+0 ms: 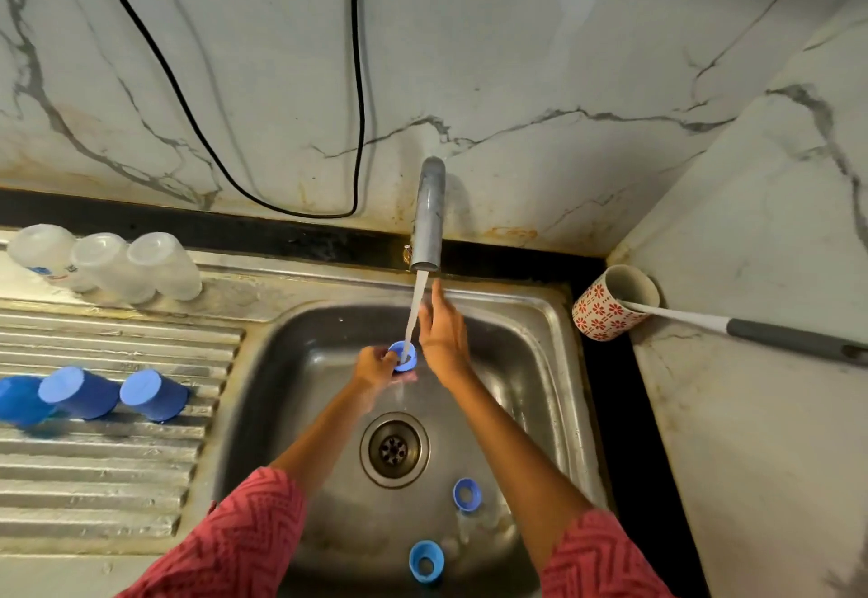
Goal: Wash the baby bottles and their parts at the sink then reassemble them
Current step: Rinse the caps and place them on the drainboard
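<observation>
At frame centre, the left hand (373, 365) grips a blue ring (403, 356) under the tap (428, 214) stream. The right hand (441, 327) is beside it, fingers straight. Two more rings (467, 494) lie lower in the sink (540, 339).

Red sleeves (244, 536), darker zigzag weave; forearms bare; hands (444, 332) bare, ringless

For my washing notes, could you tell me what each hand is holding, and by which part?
The left hand pinches a blue bottle ring by its rim under the running water. The right hand holds nothing, fingers straight.
</observation>
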